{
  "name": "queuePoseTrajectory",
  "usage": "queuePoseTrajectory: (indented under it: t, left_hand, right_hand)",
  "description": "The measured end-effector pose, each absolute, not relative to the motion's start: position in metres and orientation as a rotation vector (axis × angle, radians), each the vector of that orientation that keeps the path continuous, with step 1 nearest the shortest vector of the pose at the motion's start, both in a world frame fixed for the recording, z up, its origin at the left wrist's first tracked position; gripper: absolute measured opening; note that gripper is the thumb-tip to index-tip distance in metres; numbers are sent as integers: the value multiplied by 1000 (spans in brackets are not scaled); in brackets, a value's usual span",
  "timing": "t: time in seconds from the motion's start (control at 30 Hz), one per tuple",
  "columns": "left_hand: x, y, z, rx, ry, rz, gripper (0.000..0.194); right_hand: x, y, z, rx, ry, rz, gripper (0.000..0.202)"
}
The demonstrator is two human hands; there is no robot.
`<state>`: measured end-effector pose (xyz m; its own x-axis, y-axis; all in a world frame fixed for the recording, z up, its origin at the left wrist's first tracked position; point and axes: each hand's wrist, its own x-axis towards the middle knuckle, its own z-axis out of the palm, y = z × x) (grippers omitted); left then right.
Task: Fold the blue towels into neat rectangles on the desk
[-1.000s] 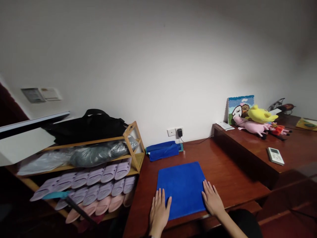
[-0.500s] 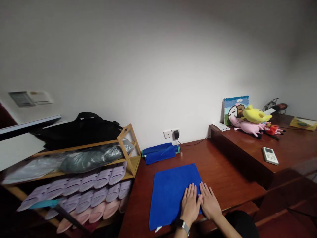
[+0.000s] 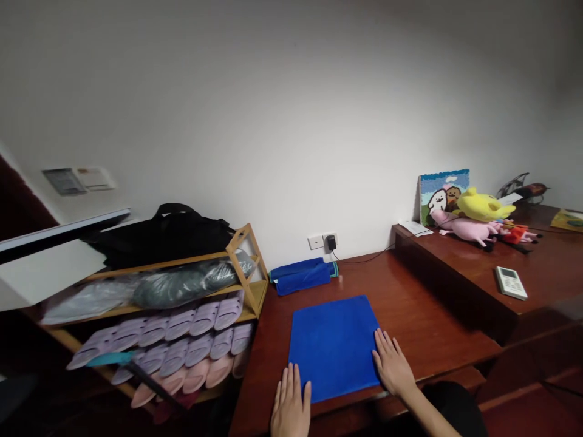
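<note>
A blue cloth [image 3: 334,346] lies spread flat on the reddish-brown wooden desk [image 3: 428,321]. My left hand [image 3: 291,400] rests at the cloth's near left corner, fingers stretched forward and thumb apart. On the opposite side, my right hand [image 3: 392,363] lies flat along the right edge of the cloth, its fingers extended. Neither hand grips anything. Behind the cloth, against the wall, sits a folded blue cloth bundle [image 3: 303,276] with a green trim.
Left of the desk stands a wooden rack [image 3: 248,267] with purple slippers [image 3: 200,349] and a black bag [image 3: 164,237]. On the raised right section are plush toys [image 3: 469,230], a picture [image 3: 444,191] and a white remote [image 3: 511,283]. A plug [image 3: 330,243] sits in the wall socket.
My left hand has moved from the right part of the cloth to its near left corner. My right hand stays by the right edge. The view has shifted slightly left.
</note>
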<state>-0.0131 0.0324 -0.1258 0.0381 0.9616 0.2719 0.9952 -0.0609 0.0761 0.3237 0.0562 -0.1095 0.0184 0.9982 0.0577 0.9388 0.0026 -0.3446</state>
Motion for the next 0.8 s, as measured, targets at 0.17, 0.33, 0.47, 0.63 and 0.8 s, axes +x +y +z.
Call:
queuePoseTrajectory:
  t: [0.17, 0.33, 0.47, 0.63, 0.8]
  left_hand:
    - [-12, 28, -129, -2125, -2023, -440, 66]
    - [-9, 29, -132, -2094, -2006, -456, 68]
    - [-12, 27, -135, -2079, -1981, -474, 67]
    - [-17, 23, -140, -2099, -1975, -503, 65]
    - [-25, 24, -145, -2121, -2008, -449, 66]
  right_hand:
    - [323, 48, -114, -1995, -1970, 219, 66]
    - [320, 25, -142, -1946, -1926, 71, 66]
    - [322, 17, -152, -1894, -1919, 44, 68]
    - [326, 17, -154, -1835, -1889, 43, 70]
    - [323, 17, -160, -1825, -1832, -24, 67]
